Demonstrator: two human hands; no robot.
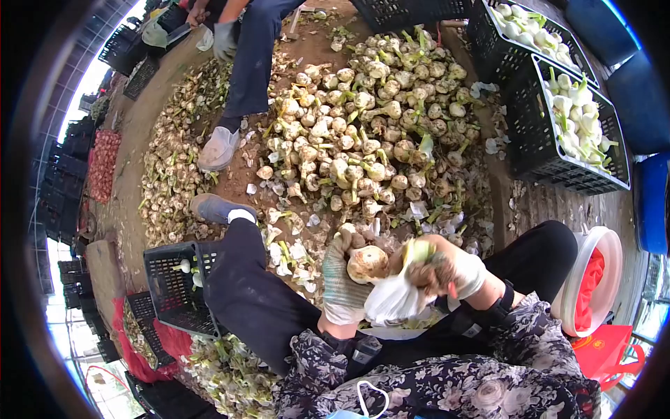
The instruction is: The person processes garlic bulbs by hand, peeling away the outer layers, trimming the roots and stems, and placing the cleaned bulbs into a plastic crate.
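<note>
My left hand, in a dirty knit glove, is closed round a garlic bulb whose root end faces up. Close beside it, my right hand, also gloved and dirty at the fingertips, is curled closed. A pale green piece of garlic stem or leaf shows at its fingers, and a small orange-red tip pokes out below; what it belongs to is hidden. Whitish, blurred material hangs between the hands. Ahead lies a big heap of untrimmed garlic bulbs.
Black crates of cleaned white garlic stand at right. Another black crate with a few bulbs is by my left leg. A white bucket and red bag are at right. Another person's leg and gloved hand are ahead.
</note>
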